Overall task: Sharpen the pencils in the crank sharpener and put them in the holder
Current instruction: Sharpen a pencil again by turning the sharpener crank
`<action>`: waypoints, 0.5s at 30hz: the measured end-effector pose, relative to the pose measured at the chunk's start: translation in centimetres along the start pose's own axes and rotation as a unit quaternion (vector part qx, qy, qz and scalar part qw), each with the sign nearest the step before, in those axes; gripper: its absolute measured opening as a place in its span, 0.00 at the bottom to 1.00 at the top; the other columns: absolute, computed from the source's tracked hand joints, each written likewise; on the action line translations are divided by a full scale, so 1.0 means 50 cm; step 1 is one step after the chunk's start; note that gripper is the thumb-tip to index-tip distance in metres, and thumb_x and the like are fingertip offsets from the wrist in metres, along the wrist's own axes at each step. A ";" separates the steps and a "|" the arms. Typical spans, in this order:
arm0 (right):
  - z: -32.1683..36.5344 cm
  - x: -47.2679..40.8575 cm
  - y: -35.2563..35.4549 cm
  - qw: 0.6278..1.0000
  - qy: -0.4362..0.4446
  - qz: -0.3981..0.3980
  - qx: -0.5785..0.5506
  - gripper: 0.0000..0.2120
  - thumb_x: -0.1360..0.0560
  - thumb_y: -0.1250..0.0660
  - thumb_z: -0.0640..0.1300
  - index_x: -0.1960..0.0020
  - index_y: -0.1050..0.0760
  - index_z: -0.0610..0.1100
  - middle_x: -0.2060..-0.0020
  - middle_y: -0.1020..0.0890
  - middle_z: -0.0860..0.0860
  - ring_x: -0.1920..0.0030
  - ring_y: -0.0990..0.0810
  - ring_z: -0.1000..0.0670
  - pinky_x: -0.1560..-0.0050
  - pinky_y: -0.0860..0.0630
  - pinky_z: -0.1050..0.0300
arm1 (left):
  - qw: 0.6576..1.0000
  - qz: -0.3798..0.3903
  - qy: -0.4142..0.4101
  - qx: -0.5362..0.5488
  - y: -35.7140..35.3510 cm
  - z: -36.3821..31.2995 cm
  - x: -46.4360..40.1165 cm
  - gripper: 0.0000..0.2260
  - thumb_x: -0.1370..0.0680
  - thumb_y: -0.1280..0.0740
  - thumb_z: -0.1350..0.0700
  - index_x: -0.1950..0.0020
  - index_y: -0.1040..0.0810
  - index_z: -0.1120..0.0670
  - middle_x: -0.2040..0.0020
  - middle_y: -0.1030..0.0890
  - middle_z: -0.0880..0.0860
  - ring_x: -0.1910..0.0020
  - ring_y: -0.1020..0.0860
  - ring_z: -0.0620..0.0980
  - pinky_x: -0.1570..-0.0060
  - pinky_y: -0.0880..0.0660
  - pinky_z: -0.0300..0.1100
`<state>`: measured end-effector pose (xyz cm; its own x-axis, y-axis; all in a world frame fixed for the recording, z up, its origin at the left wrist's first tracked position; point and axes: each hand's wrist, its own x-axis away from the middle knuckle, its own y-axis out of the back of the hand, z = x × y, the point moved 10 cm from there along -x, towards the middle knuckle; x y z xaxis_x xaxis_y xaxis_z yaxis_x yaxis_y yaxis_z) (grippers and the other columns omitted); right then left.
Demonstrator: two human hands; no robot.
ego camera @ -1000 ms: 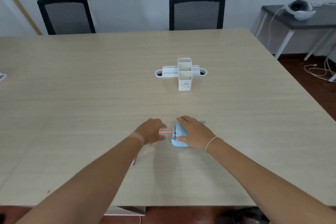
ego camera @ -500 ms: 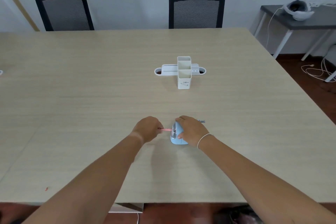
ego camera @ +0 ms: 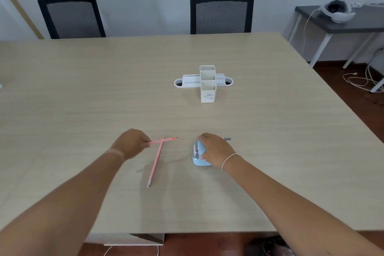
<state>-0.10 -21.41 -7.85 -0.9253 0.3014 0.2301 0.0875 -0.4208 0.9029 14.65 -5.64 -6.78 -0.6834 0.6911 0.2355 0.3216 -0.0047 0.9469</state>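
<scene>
While holder (ego camera: 207,89) compartments show nothing inside, left hand (ego camera: 133,143) pinches pencil (ego camera: 166,140).

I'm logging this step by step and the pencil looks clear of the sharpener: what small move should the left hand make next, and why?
Probably carry the held pencil forward to the white holder and drop it in. The left hand pinches it with a dark pointed tip showing, apart from the blue sharpener, which the right hand grips. The holder looks empty. A second pencil lies on the table.
</scene>
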 end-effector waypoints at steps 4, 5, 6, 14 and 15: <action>0.007 -0.003 -0.001 1.000 0.007 0.006 0.020 0.17 0.30 0.32 0.38 0.42 0.29 0.39 0.43 0.24 0.45 0.41 0.26 0.44 0.46 0.28 0.52 | 0.997 -0.033 0.031 0.064 0.019 0.023 0.016 0.08 0.24 0.32 0.55 0.48 0.16 0.55 0.51 0.16 0.55 0.49 0.21 0.54 0.49 0.27 0.44; 0.008 -0.003 -0.001 1.000 0.007 0.007 0.025 0.17 0.30 0.32 0.38 0.42 0.29 0.39 0.42 0.24 0.45 0.41 0.26 0.44 0.46 0.28 0.52 | 0.996 -0.041 0.029 0.079 0.016 0.012 0.018 0.09 0.25 0.31 0.55 0.48 0.16 0.55 0.51 0.16 0.56 0.49 0.21 0.54 0.49 0.28 0.44; 0.008 -0.003 -0.001 1.000 0.006 0.006 0.028 0.17 0.30 0.32 0.38 0.42 0.30 0.39 0.42 0.25 0.46 0.40 0.26 0.44 0.46 0.28 0.52 | 0.995 -0.044 0.025 0.090 0.010 0.001 0.019 0.09 0.25 0.31 0.55 0.48 0.16 0.56 0.51 0.16 0.57 0.49 0.21 0.55 0.49 0.28 0.44; 0.008 -0.002 0.000 1.000 0.008 0.003 0.018 0.21 0.30 0.32 0.38 0.38 0.30 0.40 0.38 0.26 0.46 0.37 0.28 0.45 0.41 0.29 0.52 | 0.973 -0.020 0.105 0.202 -0.086 -0.032 0.028 0.07 0.26 0.31 0.58 0.54 0.16 0.60 0.66 0.23 0.52 0.62 0.23 0.53 0.64 0.32 0.37; 0.009 -0.002 0.000 1.000 0.008 0.002 0.017 0.21 0.30 0.32 0.37 0.39 0.30 0.40 0.38 0.26 0.46 0.37 0.27 0.45 0.41 0.29 0.52 | 0.968 -0.024 0.117 0.220 -0.093 -0.037 0.027 0.07 0.26 0.31 0.58 0.54 0.16 0.61 0.65 0.23 0.52 0.62 0.24 0.52 0.66 0.33 0.36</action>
<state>0.14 -21.06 -7.70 -0.9310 0.2853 0.2279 0.1036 -0.3922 0.9140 11.00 -6.01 -10.48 -0.8181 0.4996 0.2849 0.4983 0.3684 0.7849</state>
